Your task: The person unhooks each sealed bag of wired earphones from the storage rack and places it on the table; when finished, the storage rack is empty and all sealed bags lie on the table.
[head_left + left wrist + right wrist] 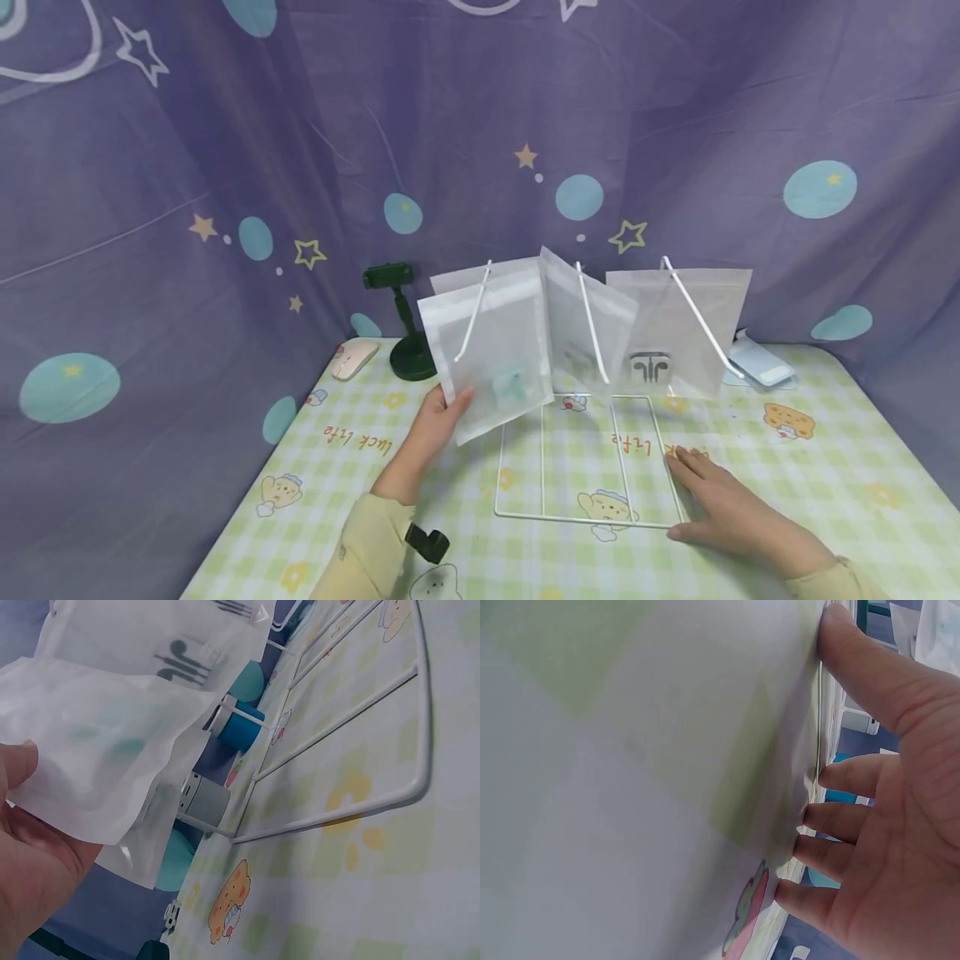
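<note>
A white wire rack [570, 521] stands on the table, its slanted prongs carrying several frosted zip bags. My left hand [442, 417] pinches the lower left edge of the front-left bag [483, 342], thumb on its front face; a teal item shows faintly inside. That bag [90, 742] still hangs on its prong and tilts in the left wrist view. The middle bag [588, 325] holds something blurred, and wired earphones [649, 367] show through the right bag [697, 308]. My right hand [712, 504] rests with spread fingers at the base's right front corner, fingertips touching down.
Behind the rack at the left are a green phone stand [408, 325] and a pink mouse [354, 359]. A light blue item [761, 362] lies at the back right. A black clip-like piece [427, 543] appears by my left sleeve. A purple curtain [480, 125] hangs behind the table.
</note>
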`<action>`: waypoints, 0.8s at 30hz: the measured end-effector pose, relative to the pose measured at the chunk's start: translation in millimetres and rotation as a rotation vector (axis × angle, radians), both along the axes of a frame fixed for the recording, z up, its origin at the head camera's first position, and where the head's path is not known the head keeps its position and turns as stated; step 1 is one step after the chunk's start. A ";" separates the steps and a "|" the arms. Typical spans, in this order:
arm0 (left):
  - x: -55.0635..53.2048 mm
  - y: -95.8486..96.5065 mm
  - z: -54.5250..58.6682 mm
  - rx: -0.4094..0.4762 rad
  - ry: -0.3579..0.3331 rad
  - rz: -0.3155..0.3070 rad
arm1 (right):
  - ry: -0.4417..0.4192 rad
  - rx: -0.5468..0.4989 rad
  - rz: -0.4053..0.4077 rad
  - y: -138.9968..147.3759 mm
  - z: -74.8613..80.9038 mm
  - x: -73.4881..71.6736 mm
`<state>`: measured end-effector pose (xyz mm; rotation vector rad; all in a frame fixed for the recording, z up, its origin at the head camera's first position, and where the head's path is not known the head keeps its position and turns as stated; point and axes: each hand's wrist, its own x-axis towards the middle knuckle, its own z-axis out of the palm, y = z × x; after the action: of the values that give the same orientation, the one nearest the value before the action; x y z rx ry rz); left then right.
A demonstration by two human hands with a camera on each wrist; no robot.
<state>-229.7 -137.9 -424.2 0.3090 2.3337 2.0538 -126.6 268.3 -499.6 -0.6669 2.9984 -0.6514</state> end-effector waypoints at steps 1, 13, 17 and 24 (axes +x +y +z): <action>2.3 -0.2 -0.1 0.008 0.000 0.001 | -0.001 0.000 0.002 -0.2 0.2 0.2; 30.2 -5.5 -2.3 0.056 0.020 0.034 | -0.023 -0.021 0.002 -0.1 1.7 0.8; 41.9 -8.3 -1.4 0.075 0.028 0.049 | -0.016 -0.021 0.011 0.2 1.2 0.4; 65.3 -13.6 2.9 0.085 0.010 0.071 | -0.015 -0.028 0.001 0.0 -0.8 0.4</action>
<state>-164.5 -151.5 -421.3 0.2426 2.2998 2.1920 -126.2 268.4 -500.4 -0.6619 2.9804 -0.6959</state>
